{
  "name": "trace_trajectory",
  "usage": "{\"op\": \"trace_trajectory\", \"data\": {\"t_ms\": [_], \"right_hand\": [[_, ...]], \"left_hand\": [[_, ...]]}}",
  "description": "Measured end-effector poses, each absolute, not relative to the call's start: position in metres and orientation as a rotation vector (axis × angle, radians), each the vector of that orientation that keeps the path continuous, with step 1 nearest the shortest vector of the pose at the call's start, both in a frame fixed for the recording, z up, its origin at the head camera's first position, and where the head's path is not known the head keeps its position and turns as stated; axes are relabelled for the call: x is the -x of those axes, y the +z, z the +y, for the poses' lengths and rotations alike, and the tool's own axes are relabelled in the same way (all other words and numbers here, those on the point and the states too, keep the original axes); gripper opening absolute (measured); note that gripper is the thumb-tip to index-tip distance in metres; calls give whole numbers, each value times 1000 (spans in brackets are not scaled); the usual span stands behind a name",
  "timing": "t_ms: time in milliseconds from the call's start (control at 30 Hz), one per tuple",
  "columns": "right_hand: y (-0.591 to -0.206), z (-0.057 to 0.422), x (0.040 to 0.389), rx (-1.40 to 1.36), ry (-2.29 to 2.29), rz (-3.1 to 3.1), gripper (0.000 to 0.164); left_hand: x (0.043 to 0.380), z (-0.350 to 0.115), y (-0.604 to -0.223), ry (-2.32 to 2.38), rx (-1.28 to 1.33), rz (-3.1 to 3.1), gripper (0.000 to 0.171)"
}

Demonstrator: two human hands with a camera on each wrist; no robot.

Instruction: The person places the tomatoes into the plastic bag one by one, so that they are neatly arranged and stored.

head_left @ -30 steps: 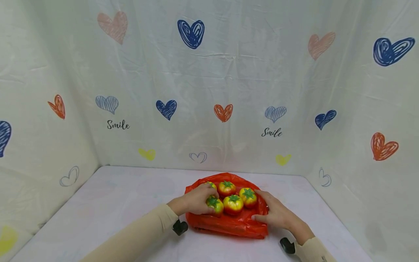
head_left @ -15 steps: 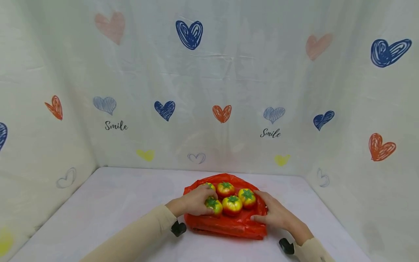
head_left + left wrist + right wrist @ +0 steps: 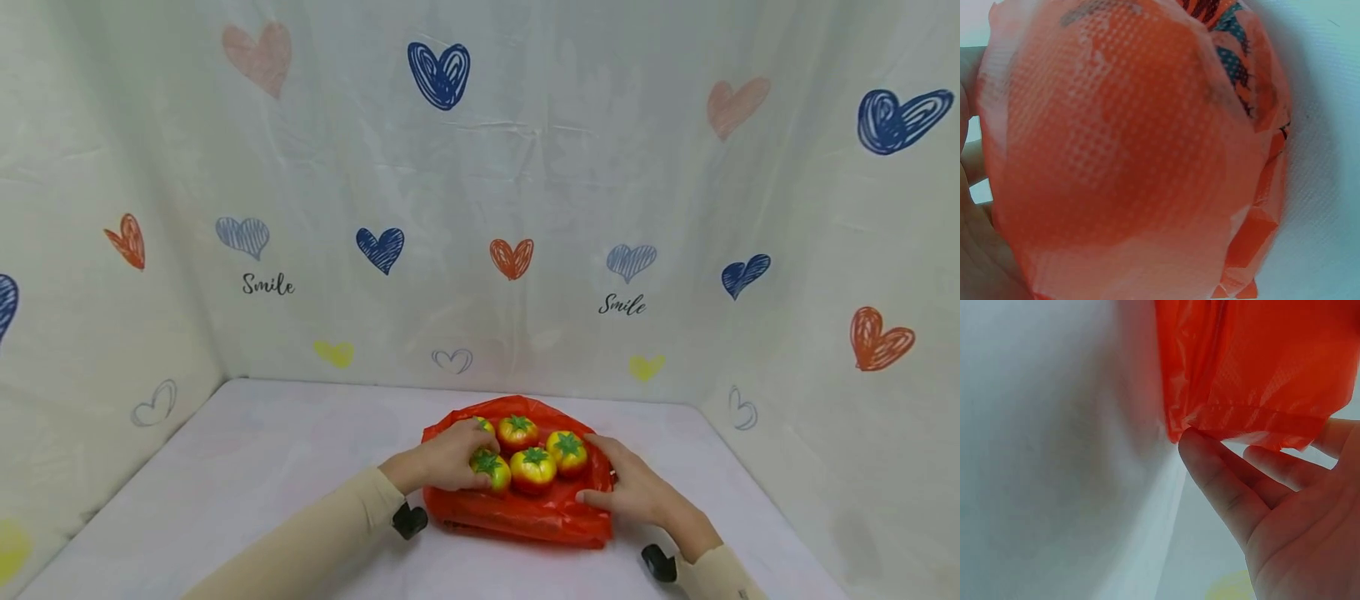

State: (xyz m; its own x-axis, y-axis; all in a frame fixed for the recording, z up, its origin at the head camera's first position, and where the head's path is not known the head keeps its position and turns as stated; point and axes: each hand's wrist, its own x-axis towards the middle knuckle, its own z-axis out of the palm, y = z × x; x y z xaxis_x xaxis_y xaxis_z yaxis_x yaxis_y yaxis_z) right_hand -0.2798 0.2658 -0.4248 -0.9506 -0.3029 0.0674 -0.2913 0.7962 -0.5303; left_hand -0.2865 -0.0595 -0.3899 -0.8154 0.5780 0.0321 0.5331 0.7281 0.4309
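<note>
Several glossy red-and-yellow tomatoes with green leafy tops, such as the front middle tomato [image 3: 533, 472], lie on and in a red plastic bag [image 3: 525, 521]. My left hand [image 3: 453, 457] reaches over the bag's left side. Its fingers and thumb curl round the front-left tomato [image 3: 497, 475], partly covering it and another tomato behind. At the bag's right side my right hand [image 3: 637, 490] spreads its fingers and thumb against the plastic. In the right wrist view, the thumb of the right hand [image 3: 1297, 506] touches a lower corner of the bag [image 3: 1266, 369], with the other fingers fairly straight.
The bag rests on a white-covered table [image 3: 300, 467] near its middle. Behind and beside it hangs a pale curtain [image 3: 480, 183] printed with hearts and the word Smile. A small black device [image 3: 410, 521] sits at the left wrist, another black device [image 3: 659, 563] at the right.
</note>
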Motion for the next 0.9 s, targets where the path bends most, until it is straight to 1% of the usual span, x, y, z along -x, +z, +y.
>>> {"op": "trace_trajectory", "data": {"t_ms": [200, 333, 500, 900], "right_hand": [[-417, 270, 281, 507, -870, 2980, 87], [-413, 271, 282, 535, -873, 2968, 85], [-409, 274, 279, 506, -866, 2989, 83], [-405, 282, 274, 453, -849, 3033, 82]], "left_hand": [[288, -61, -383, 696, -919, 2834, 41], [288, -64, -381, 735, -912, 2832, 41], [286, -69, -378, 802, -913, 2839, 40], [268, -109, -370, 891, -1004, 2922, 33]]}}
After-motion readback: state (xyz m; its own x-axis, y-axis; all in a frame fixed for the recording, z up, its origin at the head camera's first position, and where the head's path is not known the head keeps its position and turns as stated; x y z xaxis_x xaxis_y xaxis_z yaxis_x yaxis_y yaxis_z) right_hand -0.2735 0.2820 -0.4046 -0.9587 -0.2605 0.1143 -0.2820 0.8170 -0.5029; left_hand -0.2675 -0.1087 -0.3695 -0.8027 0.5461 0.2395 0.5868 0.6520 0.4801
